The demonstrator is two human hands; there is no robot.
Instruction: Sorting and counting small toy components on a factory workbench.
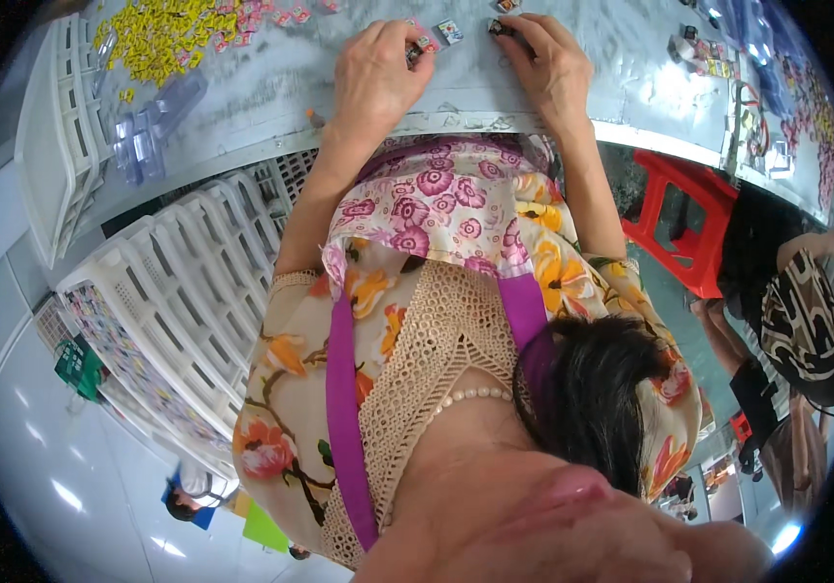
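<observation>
Both of my hands are over the grey metal worktable [271, 87] at the top of the view. My left hand [378, 78] is closed, thumb and forefinger pinching a small pink printed piece [426, 43] with a darker part beneath it. Between the hands lies a small white and blue printed block [449, 32], close to my left fingertips. My right hand [555, 76] pinches a small dark block [501, 27] between thumb and fingers. Just beyond it, another small brownish piece [507, 5] sits at the picture's upper edge. The pieces are too small to name more exactly.
A heap of yellow and pink small pieces [159, 39] lies at the far left, with clear plastic trays [150, 131] nearby. White crates [179, 282] are stacked below left. To the right are a red stool [684, 219], more small pieces [713, 60] and another seated person [806, 321].
</observation>
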